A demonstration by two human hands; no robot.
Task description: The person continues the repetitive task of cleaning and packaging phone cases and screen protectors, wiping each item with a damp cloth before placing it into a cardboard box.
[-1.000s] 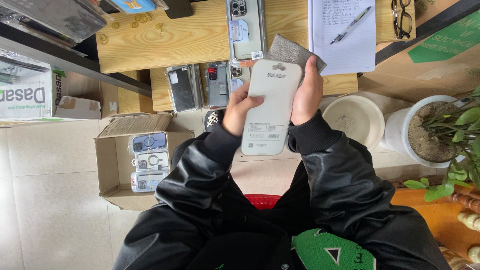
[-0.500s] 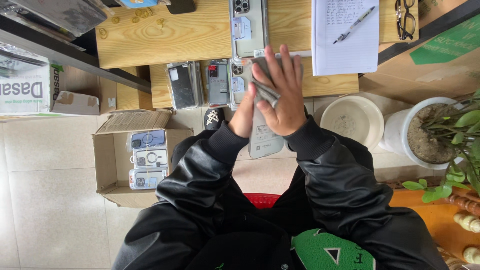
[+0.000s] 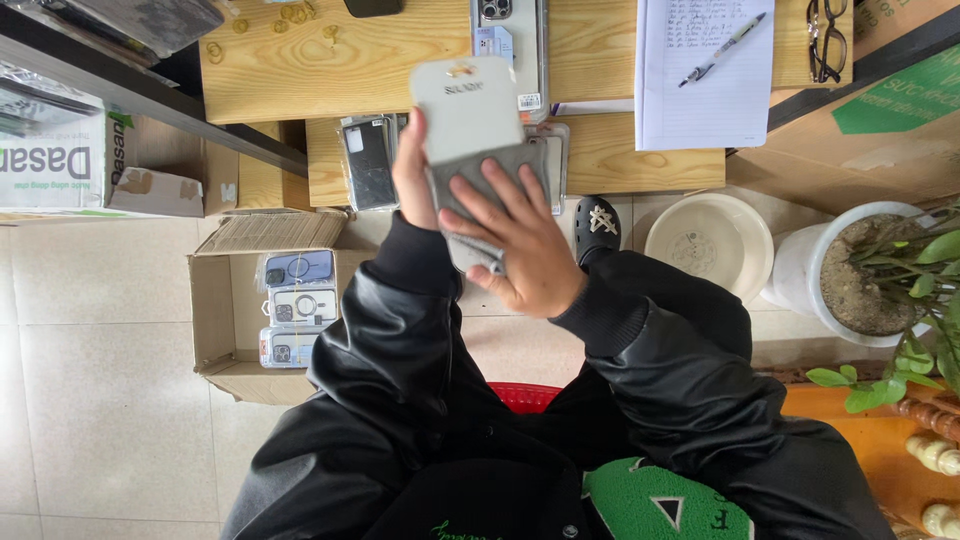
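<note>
My left hand point(image 3: 412, 172) grips the left edge of a white flat phone-case package point(image 3: 468, 105), held upright in front of me over my lap. My right hand point(image 3: 520, 240) presses a grey cloth point(image 3: 485, 178) flat against the lower half of the package, fingers spread across it. Behind the package, a phone point(image 3: 512, 30) with stickers on its back lies on the wooden desk point(image 3: 330, 60). Both arms are in black jacket sleeves.
An open cardboard box point(image 3: 240, 310) holding packaged phone cases point(image 3: 298, 305) sits on the tiled floor at left. More cases point(image 3: 368, 160) lie on a lower shelf. Notepad with pen point(image 3: 708, 70), glasses point(image 3: 828, 40), a cream bowl point(image 3: 710, 245) and a potted plant point(image 3: 880, 280) stand at right.
The package was upright with a hand at each side and the cloth behind it. My right hand has since come over its front, and now rubs the cloth lower on the package.
</note>
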